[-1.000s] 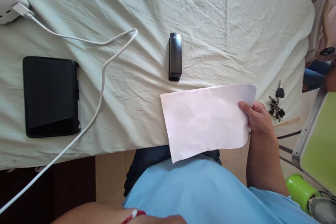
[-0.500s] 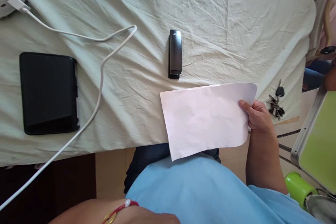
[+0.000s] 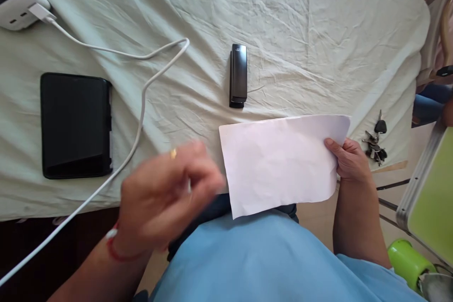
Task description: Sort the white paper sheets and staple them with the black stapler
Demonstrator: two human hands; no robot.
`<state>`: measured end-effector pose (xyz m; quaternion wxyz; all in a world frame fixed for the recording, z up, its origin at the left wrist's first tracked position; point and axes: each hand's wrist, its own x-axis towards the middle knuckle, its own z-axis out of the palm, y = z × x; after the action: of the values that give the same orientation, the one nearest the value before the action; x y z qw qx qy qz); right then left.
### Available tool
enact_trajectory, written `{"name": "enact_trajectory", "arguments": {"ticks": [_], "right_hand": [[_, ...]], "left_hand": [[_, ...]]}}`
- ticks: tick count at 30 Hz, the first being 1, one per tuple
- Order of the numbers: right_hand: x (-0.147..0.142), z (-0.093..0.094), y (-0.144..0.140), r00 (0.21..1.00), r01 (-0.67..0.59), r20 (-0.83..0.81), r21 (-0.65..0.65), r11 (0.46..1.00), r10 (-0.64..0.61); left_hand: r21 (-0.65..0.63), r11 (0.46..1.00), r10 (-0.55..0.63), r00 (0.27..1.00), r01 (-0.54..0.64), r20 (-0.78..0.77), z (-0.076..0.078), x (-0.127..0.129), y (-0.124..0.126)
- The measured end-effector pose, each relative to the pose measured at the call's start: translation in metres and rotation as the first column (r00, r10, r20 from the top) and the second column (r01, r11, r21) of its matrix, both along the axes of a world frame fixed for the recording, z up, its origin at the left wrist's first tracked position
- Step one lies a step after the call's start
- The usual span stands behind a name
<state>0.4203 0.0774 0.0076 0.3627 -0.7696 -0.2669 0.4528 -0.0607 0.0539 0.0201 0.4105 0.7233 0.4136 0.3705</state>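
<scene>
A white sheet of paper (image 3: 279,165), perhaps more than one layer, lies over the table's front edge and overhangs my lap. My right hand (image 3: 350,158) pinches its right end, thumb on top and fingers underneath. My left hand (image 3: 170,193) is raised near the paper's left edge, apart from it as far as I can see. Its fingers are bent and smeared by motion, and nothing shows in them. Beyond the paper a black stapler (image 3: 239,75) rests on the cloth, pointing away from me.
A pale cloth (image 3: 276,19) with creases covers the table. On the left are a black tablet (image 3: 76,125) and a white cable (image 3: 141,108) plugged into a white charging block (image 3: 21,4). Keys (image 3: 375,146) lie at the right edge, near a green folding table (image 3: 432,203).
My left hand has come up from the bottom edge toward the paper's left side. My right hand keeps its hold on the paper. The whole view has shifted slightly.
</scene>
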Motion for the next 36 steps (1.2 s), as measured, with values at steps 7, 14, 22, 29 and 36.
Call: {"name": "enact_trajectory", "arguments": {"ticks": [7, 14, 22, 29, 36], "right_hand": [[-0.002, 0.002, 0.004, 1.000, 0.024, 0.006, -0.013, 1.000, -0.024], [-0.002, 0.000, 0.003, 1.000, 0.002, 0.017, 0.007, 1.000, -0.002], [-0.005, 0.006, 0.012, 0.998, 0.062, -0.015, 0.022, 0.998, -0.061], [-0.017, 0.006, 0.030, 0.997, 0.078, -0.029, 0.149, 0.986, -0.074], [-0.022, -0.007, 0.038, 0.993, -0.005, 0.113, 0.322, 0.947, -0.033]], "left_hand": [[0.351, 0.926, 0.213, 0.959, -0.138, -0.185, -0.027, 0.078, 0.161], [0.199, 0.965, 0.229, 0.919, -0.171, -0.320, -0.085, 0.102, 0.217], [0.067, 0.991, 0.118, 0.992, -0.115, -0.041, -0.063, 0.091, 0.202], [-0.014, 1.000, -0.002, 0.997, 0.001, -0.082, -0.054, 0.057, 0.169], [-0.086, 0.996, -0.051, 0.981, 0.035, -0.188, -0.044, 0.048, 0.172]]}}
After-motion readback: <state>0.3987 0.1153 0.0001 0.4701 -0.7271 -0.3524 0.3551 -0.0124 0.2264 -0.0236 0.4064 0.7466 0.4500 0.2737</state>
